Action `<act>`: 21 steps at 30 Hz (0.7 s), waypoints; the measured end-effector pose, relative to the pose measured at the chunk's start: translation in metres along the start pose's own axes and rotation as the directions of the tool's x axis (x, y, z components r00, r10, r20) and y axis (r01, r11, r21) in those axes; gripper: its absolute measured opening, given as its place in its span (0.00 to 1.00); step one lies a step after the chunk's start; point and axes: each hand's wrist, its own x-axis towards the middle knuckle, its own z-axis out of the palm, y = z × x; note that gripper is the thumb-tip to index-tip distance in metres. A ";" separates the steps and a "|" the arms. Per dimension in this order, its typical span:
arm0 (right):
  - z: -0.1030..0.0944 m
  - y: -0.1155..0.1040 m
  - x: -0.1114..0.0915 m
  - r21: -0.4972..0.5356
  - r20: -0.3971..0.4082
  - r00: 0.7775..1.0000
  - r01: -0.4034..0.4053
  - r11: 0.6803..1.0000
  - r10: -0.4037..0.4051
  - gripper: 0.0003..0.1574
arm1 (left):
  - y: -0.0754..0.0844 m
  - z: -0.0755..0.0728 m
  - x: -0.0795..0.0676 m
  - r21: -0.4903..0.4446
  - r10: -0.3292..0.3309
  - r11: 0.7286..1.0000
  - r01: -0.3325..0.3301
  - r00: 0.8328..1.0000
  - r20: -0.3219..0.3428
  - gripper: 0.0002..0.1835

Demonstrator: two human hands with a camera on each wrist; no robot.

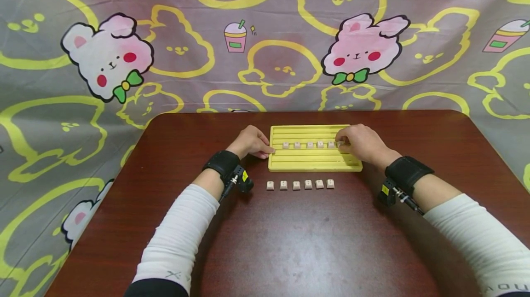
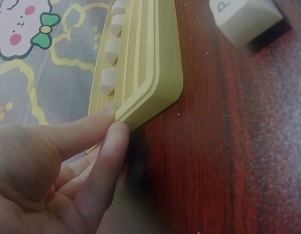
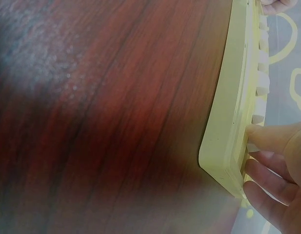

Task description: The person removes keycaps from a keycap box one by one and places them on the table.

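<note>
A yellow ridged tray (image 1: pixel 314 166) lies on the table, with several white keycaps (image 1: pixel 310 145) in a row along one of its middle grooves. At the tray's left edge, my left hand (image 1: pixel 252 142) pinches the rim between thumb and finger, as the left wrist view also shows. Over the right end of the row, my right hand (image 1: pixel 361 142) holds a keycap (image 1: pixel 340 143) between thumb and fingers, down at the groove. That keycap is mostly hidden; a bit of its white side (image 3: pixel 252 147) shows under the thumb in the right wrist view.
In front of the tray, several loose keycaps (image 1: pixel 308 184) stand in a line on the dark red-brown table (image 1: pixel 306 241). One lettered keycap (image 2: pixel 245 22) appears close in the left wrist view. A patterned cloth (image 1: pixel 265 25) hangs behind the table.
</note>
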 end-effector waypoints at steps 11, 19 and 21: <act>-0.003 0.001 0.000 0.006 0.006 1.000 0.018 1.000 -0.018 0.09 | 0.001 0.000 0.000 -0.001 -0.015 1.000 0.015 1.000 -0.005 0.17; -0.005 0.002 0.001 0.040 0.013 1.000 0.006 0.999 -0.006 0.10 | 0.001 0.000 -0.001 -0.004 -0.009 1.000 0.009 1.000 -0.004 0.17; -0.005 0.002 0.000 0.051 0.014 1.000 0.003 0.999 -0.003 0.11 | 0.001 0.000 -0.001 0.000 -0.008 1.000 0.008 1.000 -0.005 0.17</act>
